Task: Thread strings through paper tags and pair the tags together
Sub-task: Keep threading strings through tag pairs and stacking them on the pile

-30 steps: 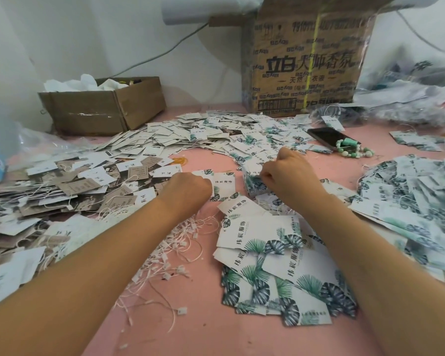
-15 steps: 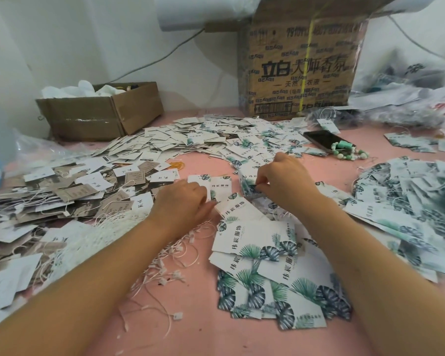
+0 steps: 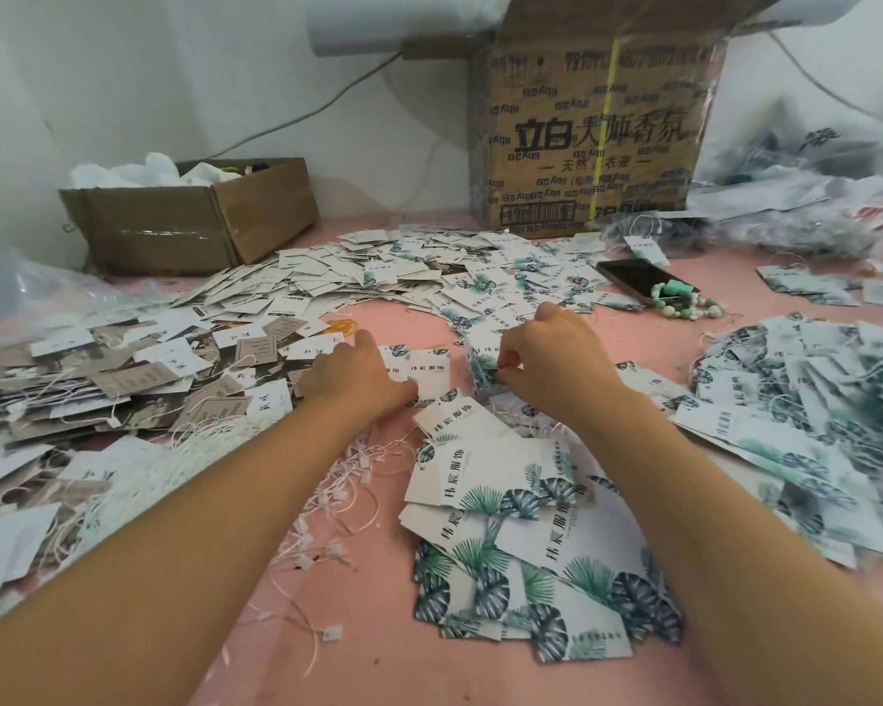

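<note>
Your right hand pinches a leaf-print tag stack | your left hand curled on flat tags, hold unclear | bare pink table between your forearms

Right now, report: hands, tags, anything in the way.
Left hand on leaf-print tag, grip hidden. Right hand pinches small tag stack. Loose strings nearby, none blocking.

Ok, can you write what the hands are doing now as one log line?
left hand: on flat leaf tag, grip hidden | right hand: pinching tag stack | strings: loose on table
</note>
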Demonstrator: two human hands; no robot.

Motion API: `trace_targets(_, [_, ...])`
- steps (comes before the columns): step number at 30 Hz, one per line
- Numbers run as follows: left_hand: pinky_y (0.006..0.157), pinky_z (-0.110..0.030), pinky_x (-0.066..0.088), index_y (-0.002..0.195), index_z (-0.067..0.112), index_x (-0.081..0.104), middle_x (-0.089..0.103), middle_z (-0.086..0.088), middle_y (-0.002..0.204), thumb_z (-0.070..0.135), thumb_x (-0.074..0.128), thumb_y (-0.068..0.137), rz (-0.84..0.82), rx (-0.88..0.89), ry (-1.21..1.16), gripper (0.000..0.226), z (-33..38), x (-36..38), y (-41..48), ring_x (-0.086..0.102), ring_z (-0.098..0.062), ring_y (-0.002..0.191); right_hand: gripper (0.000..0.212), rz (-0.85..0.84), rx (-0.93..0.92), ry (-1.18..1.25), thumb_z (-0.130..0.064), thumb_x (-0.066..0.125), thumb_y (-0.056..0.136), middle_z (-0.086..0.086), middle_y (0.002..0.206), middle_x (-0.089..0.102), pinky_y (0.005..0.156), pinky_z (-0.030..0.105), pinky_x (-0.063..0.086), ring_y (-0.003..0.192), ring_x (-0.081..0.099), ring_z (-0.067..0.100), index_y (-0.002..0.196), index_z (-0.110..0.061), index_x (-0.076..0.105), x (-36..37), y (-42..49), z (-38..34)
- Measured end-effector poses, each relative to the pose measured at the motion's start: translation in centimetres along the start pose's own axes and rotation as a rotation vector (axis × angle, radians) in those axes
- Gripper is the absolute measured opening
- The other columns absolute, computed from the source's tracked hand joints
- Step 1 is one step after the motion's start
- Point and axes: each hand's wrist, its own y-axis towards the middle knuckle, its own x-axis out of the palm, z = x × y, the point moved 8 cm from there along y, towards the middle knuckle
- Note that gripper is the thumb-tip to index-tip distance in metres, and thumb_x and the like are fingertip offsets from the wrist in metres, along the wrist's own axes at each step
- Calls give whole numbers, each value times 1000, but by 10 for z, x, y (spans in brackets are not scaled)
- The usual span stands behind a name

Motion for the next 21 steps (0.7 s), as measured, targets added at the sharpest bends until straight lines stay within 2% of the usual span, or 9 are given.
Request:
trace_targets(5, [63,-30,36,124,11,41,59,-7,108,51,58,78,-6,15,54,64,3,-7,0,57,-30,102,15,8,-6,6,-16,58,87,3,89,66,73,24,30,96,48,19,97,-16,69,0,0,1])
trace_targets(12, [67,-31,36,118,11,49,59,-7,113,52,55,82,24,105,211,55,12,-18,-6,57,-29,105,15,20,6,22,-15,58,86,3,88,66,73,23,27,98,47,19,96,-15,70,-2,0,1])
trace_targets(21, [64,-30,37,115,12,51,60,-6,110,51,55,83,19,90,222,50,7,-21,-9,57,-28,101,15,8,14,32,-16,58,86,2,88,67,73,23,28,98,48,18,95,-16,70,-4,-1,0])
